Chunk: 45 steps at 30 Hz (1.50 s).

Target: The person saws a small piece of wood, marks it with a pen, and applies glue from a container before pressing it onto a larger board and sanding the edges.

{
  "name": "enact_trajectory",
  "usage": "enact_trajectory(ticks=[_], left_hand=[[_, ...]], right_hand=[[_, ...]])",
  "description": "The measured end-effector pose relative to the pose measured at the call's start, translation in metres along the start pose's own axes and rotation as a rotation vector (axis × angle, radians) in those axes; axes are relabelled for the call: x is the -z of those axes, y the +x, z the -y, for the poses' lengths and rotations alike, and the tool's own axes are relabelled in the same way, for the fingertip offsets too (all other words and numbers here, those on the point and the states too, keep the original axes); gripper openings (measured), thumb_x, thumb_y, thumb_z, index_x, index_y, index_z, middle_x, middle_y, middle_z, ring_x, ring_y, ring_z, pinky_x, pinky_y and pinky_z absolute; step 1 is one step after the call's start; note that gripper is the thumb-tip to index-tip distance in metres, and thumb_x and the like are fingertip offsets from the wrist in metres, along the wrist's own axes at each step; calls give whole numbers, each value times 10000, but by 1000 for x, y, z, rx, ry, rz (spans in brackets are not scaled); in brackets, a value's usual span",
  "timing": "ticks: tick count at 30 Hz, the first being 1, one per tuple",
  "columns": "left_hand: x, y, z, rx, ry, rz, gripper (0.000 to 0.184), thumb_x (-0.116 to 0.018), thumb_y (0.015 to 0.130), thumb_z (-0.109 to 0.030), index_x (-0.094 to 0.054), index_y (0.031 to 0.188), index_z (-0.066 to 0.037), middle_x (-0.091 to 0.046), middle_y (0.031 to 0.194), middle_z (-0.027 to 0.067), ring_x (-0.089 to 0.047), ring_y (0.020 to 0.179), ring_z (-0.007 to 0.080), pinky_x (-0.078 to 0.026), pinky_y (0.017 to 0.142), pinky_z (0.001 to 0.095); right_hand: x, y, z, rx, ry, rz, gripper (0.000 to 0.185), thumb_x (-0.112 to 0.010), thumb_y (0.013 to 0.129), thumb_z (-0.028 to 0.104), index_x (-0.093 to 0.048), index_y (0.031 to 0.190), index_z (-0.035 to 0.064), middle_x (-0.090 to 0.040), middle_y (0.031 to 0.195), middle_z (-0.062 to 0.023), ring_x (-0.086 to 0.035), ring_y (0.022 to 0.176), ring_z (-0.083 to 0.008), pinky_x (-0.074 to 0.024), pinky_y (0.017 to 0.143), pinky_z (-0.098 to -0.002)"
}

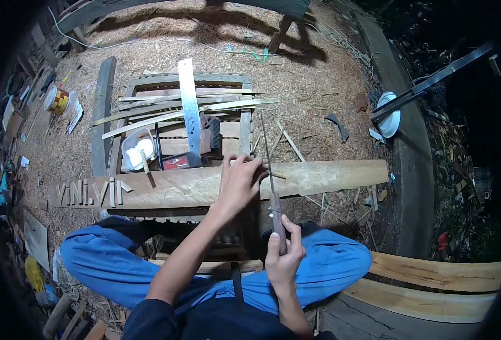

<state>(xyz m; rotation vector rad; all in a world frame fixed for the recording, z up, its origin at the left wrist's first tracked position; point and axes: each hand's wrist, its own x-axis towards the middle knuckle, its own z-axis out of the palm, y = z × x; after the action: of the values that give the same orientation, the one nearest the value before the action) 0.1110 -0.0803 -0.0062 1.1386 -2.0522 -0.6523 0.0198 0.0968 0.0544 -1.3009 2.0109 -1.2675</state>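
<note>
My right hand [284,258] is wrapped round the handle of a hand saw [275,207]. Its long thin blade points away from me and appears nearly edge-on, so its teeth cannot be made out. The blade crosses a thin wooden strip [278,175] over a long wooden board [341,177]. My left hand [239,180] rests on that board just left of the blade, fingers curled down on the strip, whose left part they hide. Raised wooden letters [86,194] stand on the board's left end.
Beyond the board, a low slatted stand [244,127] carries several wooden strips [148,120], a metal strip [188,96], a dark brush [214,135] and a plastic tub [139,148] of white paste with a stick [146,164]. Planks [431,300] lie at the right.
</note>
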Motion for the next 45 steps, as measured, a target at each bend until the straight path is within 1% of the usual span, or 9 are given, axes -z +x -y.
enact_trajectory(ticks=[1, 6, 16, 17, 20, 24, 32, 40, 45], left_hand=[[0, 0, 0, -18, 0, -13, 266, -768, 837, -122, -657, 1073, -72, -669, 988, 119, -611, 1032, 324, -379, 1019, 474], [3, 0, 0, -26, 2, 19, 297, -770, 805, -108, -647, 1071, -59, -651, 1007, 153, -591, 1054, 367, -387, 1016, 469], [-6, -1, 10, 6, -32, 53, 368, -772, 783, -88, -656, 1132, -72, -648, 1048, 142, -593, 1085, 357, -366, 1031, 498], [-7, -2, 11, -2, -10, 27, 372, -778, 774, -90, -656, 1125, -69, -649, 1050, 141, -595, 1091, 350, -366, 1032, 494], [1, 0, 5, 3, -24, 53, 363, -795, 761, -110, -656, 1092, -58, -654, 1035, 144, -593, 1090, 351, -379, 1019, 470], [1, 2, 0, 9, -10, 55, 309, -774, 781, -98, -653, 1064, -67, -650, 1031, 146, -572, 1059, 369, -392, 982, 473], [-1, -4, 2, 23, 0, 98, 321, -768, 795, -91, -660, 1096, -64, -661, 1055, 133, -561, 1054, 366, -391, 985, 473], [-1, 2, 1, 18, -12, 28, 255, -758, 836, -122, -645, 1054, -54, -659, 1032, 149, -574, 1023, 365, -390, 968, 469], [2, 4, 0, -11, -32, 41, 231, -740, 831, -100, -647, 1039, -64, -651, 989, 154, -584, 1020, 366, -393, 978, 465]], right_hand=[[-3, -2, -5, 40, -66, 9, 399, -617, 945, 91, -582, 1324, -29, -739, 1045, -256, -772, 866, -321, -586, 701, -397], [4, -20, -8, 9, -50, 11, 376, -643, 937, 96, -600, 1291, -24, -725, 1109, -271, -750, 939, -409, -597, 761, -410], [1, 18, 2, -43, -20, 59, 372, -652, 938, 83, -601, 1297, 1, -723, 966, -248, -757, 767, -285, -564, 677, -387], [-6, 23, -4, 65, 12, 13, 366, -654, 936, 84, -609, 1289, -1, -724, 936, -242, -744, 727, -259, -555, 649, -379], [5, -5, -6, 154, -20, -21, 357, -652, 944, 105, -616, 1284, 2, -716, 903, -238, -743, 714, -260, -548, 616, -394], [-3, 23, 13, -128, -36, 104, 362, -649, 935, 103, -614, 1270, -33, -748, 1004, -233, -775, 819, -295, -595, 709, -374], [-6, 21, 14, -23, -32, 45, 358, -646, 927, 90, -609, 1260, -38, -744, 1039, -247, -775, 859, -329, -600, 744, -377], [2, 6, 0, -53, 21, 38, 389, -639, 941, 83, -583, 1307, -39, -742, 962, -197, -734, 709, -202, -558, 639, -338], [8, -2, -13, 37, 67, -26, 359, -626, 958, 92, -596, 1303, -2, -668, 786, -123, -598, 594, -128, -478, 548, -327]])
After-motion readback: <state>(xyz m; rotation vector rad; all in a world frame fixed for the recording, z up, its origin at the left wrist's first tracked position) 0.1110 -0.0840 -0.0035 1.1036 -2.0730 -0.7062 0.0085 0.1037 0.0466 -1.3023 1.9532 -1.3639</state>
